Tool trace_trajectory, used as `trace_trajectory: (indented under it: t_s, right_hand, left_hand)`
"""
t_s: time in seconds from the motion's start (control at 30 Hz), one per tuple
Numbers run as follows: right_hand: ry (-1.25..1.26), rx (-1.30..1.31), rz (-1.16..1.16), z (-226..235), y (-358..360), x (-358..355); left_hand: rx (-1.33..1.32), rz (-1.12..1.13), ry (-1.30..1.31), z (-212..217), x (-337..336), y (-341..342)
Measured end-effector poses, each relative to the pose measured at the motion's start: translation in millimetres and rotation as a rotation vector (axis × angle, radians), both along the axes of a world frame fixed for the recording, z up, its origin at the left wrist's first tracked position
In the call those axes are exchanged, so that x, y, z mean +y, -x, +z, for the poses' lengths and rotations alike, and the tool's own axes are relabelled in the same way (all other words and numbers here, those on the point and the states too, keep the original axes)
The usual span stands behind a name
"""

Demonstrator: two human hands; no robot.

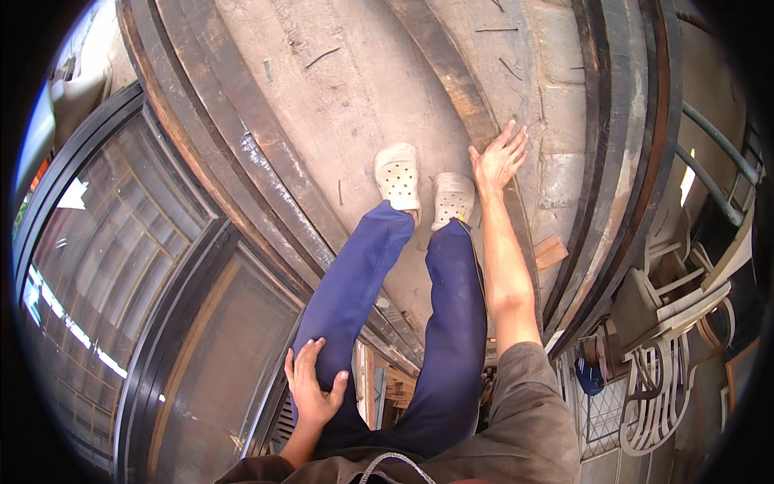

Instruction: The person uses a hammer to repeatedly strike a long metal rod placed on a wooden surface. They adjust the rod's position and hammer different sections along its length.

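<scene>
My right arm reaches forward, and my right hand [500, 157] lies with fingers spread at the edge of a long brown wooden plank [451, 68]. Nothing is held in it. My left hand [313, 391] rests on my left leg, in blue trousers [347, 294], its fingers apart and holding nothing. Beige clogs with holes, the left clog [397, 177] and the right clog [453, 200], stand on a dusty concrete-like surface [363, 105] beside the plank.
Long worn boards [250, 149] run along the left, next to dark-framed glass panels [214, 379]. More dark boards [629, 145] line the right, near a small wood block [551, 252]. Thin bent scraps [322, 58] lie about. Stacked chairs [657, 395] and metal pipes [713, 189] are far right.
</scene>
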State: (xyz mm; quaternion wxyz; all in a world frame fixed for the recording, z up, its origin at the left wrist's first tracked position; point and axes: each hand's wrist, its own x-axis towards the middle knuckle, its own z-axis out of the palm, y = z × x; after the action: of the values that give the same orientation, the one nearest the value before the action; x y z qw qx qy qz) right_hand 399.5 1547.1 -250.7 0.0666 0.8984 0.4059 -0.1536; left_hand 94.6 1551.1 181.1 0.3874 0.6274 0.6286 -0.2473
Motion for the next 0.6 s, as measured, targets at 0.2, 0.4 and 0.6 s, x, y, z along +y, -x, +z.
trace_trajectory:
  t_s: [0.2,0.4,0.6]
  right_hand:
    - [0.289,0.362,-0.111,14,-33,9]
    - [0.331,0.440,-0.163,87,-71,27]
    - [0.290,0.413,-0.166,165,-162,27]
  left_hand:
    - [-0.073,0.007,0.022,-7,15,5]
    - [-0.107,-0.017,0.037,1,20,-32]
    - [-0.128,0.047,-0.020,8,33,-76]
